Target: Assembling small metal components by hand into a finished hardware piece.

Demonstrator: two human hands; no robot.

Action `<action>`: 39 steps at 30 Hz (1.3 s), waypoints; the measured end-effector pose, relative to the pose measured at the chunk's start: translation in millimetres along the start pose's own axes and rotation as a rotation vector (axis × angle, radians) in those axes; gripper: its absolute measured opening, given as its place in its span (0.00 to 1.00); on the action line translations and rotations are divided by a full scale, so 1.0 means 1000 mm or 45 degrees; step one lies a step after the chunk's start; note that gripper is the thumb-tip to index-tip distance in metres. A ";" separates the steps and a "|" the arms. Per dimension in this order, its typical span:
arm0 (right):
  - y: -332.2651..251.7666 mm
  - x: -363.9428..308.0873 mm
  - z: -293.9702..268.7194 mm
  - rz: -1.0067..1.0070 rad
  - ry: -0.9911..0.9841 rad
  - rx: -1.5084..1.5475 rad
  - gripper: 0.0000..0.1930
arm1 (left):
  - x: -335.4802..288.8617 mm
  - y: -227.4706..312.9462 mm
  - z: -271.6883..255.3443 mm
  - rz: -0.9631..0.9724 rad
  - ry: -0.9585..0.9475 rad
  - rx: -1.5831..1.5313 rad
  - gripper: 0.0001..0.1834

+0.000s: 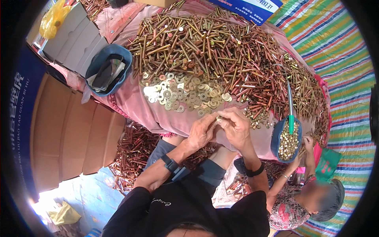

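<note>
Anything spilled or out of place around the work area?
Two things, perhaps. A heap of reddish metal pieces lies below the cloth's edge, away from the main pile on top; whether it spilled is unclear. Some small brassy pieces also lie loose outside the blue tub that holds similar ones.

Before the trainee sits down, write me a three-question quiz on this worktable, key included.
1. True or false: the camera wearer's left hand and right hand are held wide apart.
2. What lies between those hands and the bolts beyond?
a) yellow bag
b) flat washers
c) striped sheet
3. Fill in the colour: the tool handle over the blue tub is ____.

Key: 1 false; 2 b; 3 green.
</note>
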State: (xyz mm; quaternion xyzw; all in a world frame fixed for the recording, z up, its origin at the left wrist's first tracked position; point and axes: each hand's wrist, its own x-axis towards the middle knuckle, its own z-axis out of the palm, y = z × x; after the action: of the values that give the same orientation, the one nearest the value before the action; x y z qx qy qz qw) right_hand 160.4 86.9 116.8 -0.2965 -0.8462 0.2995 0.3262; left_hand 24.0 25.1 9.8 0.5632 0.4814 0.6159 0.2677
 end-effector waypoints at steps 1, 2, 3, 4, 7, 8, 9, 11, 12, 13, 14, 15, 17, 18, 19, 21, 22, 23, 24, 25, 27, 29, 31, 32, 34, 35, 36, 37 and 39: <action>0.000 -0.001 0.001 0.000 0.005 0.000 0.11 | 0.000 0.000 0.000 -0.009 -0.019 0.003 0.21; 0.002 -0.003 0.002 0.082 0.008 0.040 0.12 | -0.001 -0.001 -0.001 -0.017 -0.038 0.006 0.21; 0.003 -0.006 0.003 0.166 0.014 0.077 0.13 | -0.001 -0.002 0.001 -0.010 -0.046 0.004 0.21; 0.002 -0.009 0.006 0.167 0.025 0.072 0.13 | -0.002 -0.004 0.002 -0.021 -0.023 -0.025 0.20; 0.001 -0.015 0.017 0.497 0.134 0.256 0.14 | -0.003 -0.008 0.003 -0.021 -0.016 -0.048 0.20; 0.002 -0.016 0.018 0.400 0.159 0.230 0.13 | -0.003 -0.010 0.003 -0.017 -0.023 -0.041 0.19; 0.003 -0.016 0.019 0.303 0.187 0.202 0.13 | -0.002 -0.007 0.002 -0.008 -0.035 -0.045 0.19; 0.004 -0.015 0.018 0.304 0.228 0.263 0.11 | 0.000 0.000 0.000 -0.049 -0.050 -0.051 0.19; 0.003 -0.011 0.015 0.114 0.184 0.141 0.11 | 0.000 0.000 -0.002 -0.041 -0.059 -0.048 0.19; 0.001 -0.008 0.012 -0.074 0.139 0.017 0.11 | -0.002 0.001 -0.004 -0.081 -0.085 -0.021 0.20; 0.000 -0.008 0.011 -0.095 0.146 -0.020 0.10 | -0.002 0.002 -0.005 -0.121 -0.111 0.007 0.20; -0.002 -0.007 0.010 -0.093 0.155 -0.022 0.10 | -0.002 0.003 -0.006 -0.117 -0.119 0.007 0.20; -0.004 -0.005 0.008 -0.079 0.141 -0.059 0.09 | -0.003 0.005 -0.006 -0.136 -0.107 0.034 0.20; -0.003 -0.006 0.009 -0.079 0.152 -0.063 0.09 | -0.001 0.007 -0.006 -0.128 -0.116 0.033 0.20; -0.002 -0.009 0.012 0.024 0.166 -0.009 0.08 | 0.000 0.009 -0.005 -0.129 -0.103 0.023 0.20; -0.001 -0.013 0.016 0.125 0.188 0.046 0.08 | 0.001 0.010 -0.005 -0.125 -0.095 0.016 0.20; -0.002 -0.014 0.019 0.213 0.186 0.081 0.09 | 0.000 0.006 -0.004 -0.084 -0.074 0.005 0.20; -0.002 -0.014 0.020 0.302 0.184 0.117 0.11 | -0.001 0.004 -0.004 -0.043 -0.053 -0.006 0.20; -0.002 -0.014 0.019 0.300 0.188 0.118 0.11 | -0.001 0.001 -0.003 -0.039 -0.056 -0.004 0.20; -0.002 -0.014 0.018 0.359 0.159 0.149 0.13 | -0.002 -0.002 -0.003 -0.009 -0.045 0.007 0.19; 0.001 -0.016 0.017 0.417 0.133 0.181 0.15 | -0.004 -0.004 -0.003 0.023 -0.037 0.017 0.19; 0.008 -0.020 0.016 0.501 0.063 0.204 0.17 | -0.004 -0.004 -0.004 0.027 -0.086 0.021 0.20; -0.012 -0.013 0.015 0.529 0.095 0.256 0.17 | -0.004 -0.003 -0.004 0.029 -0.046 0.039 0.20; -0.018 -0.010 0.015 0.560 0.134 0.297 0.17 | -0.004 -0.003 -0.004 0.036 -0.009 0.047 0.21; -0.003 -0.011 0.011 0.292 0.147 0.141 0.18 | -0.004 0.004 -0.004 -0.059 -0.067 0.061 0.21; 0.003 -0.012 0.011 0.021 0.159 -0.019 0.18 | -0.003 0.006 -0.004 -0.149 -0.121 0.072 0.21; 0.000 -0.011 0.014 0.065 0.194 0.037 0.12 | -0.003 0.004 -0.005 -0.134 -0.129 0.072 0.20; -0.001 -0.012 0.014 0.065 0.192 0.042 0.12 | -0.005 0.000 -0.005 -0.137 -0.127 0.076 0.20; -0.004 -0.013 0.013 0.369 0.067 0.041 0.10 | -0.005 -0.006 -0.005 0.009 -0.054 0.063 0.20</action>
State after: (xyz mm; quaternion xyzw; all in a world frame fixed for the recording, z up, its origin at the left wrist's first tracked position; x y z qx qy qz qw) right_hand 157.6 71.8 106.9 -0.4179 -0.7808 0.3492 0.3063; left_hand 18.9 21.6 2.8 0.5842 0.4888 0.5927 0.2617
